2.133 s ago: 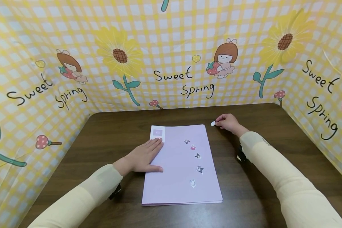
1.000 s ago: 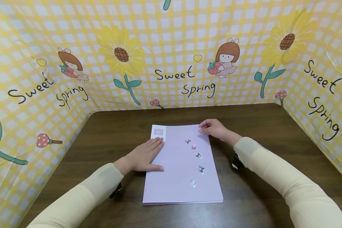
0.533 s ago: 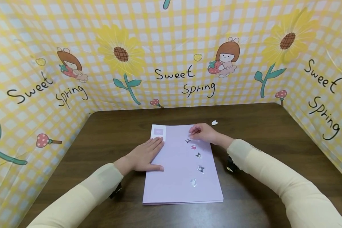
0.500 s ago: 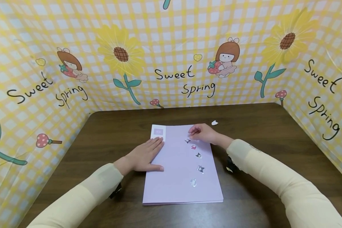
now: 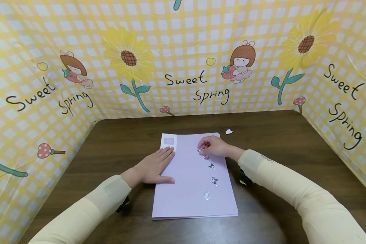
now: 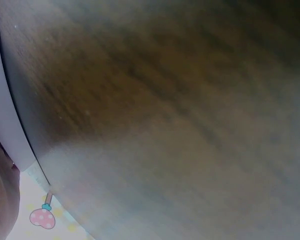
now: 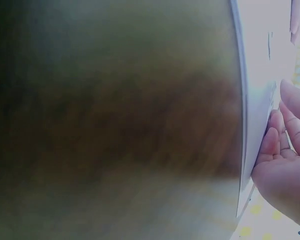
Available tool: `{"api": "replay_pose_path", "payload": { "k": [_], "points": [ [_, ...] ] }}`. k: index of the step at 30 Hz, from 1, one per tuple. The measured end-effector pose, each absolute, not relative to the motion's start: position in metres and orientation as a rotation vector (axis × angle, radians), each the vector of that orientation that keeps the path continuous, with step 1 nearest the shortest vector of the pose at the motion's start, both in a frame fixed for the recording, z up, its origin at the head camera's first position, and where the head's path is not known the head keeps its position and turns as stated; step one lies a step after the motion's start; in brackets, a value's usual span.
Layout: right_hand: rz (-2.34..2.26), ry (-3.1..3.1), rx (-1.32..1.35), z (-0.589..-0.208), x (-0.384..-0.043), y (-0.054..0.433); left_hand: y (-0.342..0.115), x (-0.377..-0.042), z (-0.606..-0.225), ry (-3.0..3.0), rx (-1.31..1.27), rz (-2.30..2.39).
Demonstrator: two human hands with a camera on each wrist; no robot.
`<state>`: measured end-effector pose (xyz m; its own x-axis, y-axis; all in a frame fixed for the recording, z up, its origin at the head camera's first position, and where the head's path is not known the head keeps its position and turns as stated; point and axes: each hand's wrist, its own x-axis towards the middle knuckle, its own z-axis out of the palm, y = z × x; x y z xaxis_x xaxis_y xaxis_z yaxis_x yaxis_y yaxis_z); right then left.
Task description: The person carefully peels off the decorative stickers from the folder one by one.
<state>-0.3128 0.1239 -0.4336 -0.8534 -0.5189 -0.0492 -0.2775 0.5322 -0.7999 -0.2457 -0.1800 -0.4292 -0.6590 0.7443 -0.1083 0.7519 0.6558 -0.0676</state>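
Observation:
A lilac folder (image 5: 186,200) with a white label (image 5: 169,138) at its top left lies on the table. My left hand (image 5: 158,166) rests flat on its left edge, fingers straight and thumb spread out. Near the folder's top right, my right hand (image 5: 215,145) has its fingers curled, thumb and fingertips around the topmost small character sticker (image 5: 199,150), which is partly hidden. Just under that hand shows a pink sticker (image 5: 206,157). Lower down are a dark sticker (image 5: 211,166), a larger dark one and a pale sticker (image 5: 206,195).
A small white cut-out piece (image 5: 229,131) lies on the dark wooden table (image 5: 125,135) beyond the folder's upper right corner. A yellow checked cloth (image 5: 183,44) with printed flowers and figures stands round the table's back and sides.
My right hand let go of the white cut-out piece on the table, then moved left and towards me over the folder to the topmost sticker. My left hand stayed in place.

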Motion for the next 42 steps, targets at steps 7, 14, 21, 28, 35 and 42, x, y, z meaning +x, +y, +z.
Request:
{"api": "replay_pose_path", "payload": {
  "k": [7,14,21,28,35,42],
  "points": [
    [-1.154,2.550,-0.693,-0.4294,-0.3093,0.1209,-0.1805,-0.2463,-0.4304,2.797,1.273,-0.154],
    [-1.117,2.577,-0.710,-0.4303,-0.3104,0.1194,-0.1798,-0.2447,-0.4282,2.795,1.272,-0.147],
    [-1.080,2.600,-0.706,-0.4285,-0.3089,0.1183,-0.1793,-0.2442,-0.4267,2.792,1.276,-0.156],
    [-1.082,2.598,-0.686,-0.4306,-0.3098,0.1176,-0.1797,-0.2438,-0.4264,2.792,1.270,-0.160],
    [-1.096,2.592,-0.687,-0.4302,-0.3093,0.1170,-0.1799,-0.2444,-0.4271,2.795,1.263,-0.154],
    [-1.086,2.593,-0.666,-0.4292,-0.3086,0.1170,-0.1795,-0.2438,-0.4275,2.793,1.252,-0.160]
  ]
}}
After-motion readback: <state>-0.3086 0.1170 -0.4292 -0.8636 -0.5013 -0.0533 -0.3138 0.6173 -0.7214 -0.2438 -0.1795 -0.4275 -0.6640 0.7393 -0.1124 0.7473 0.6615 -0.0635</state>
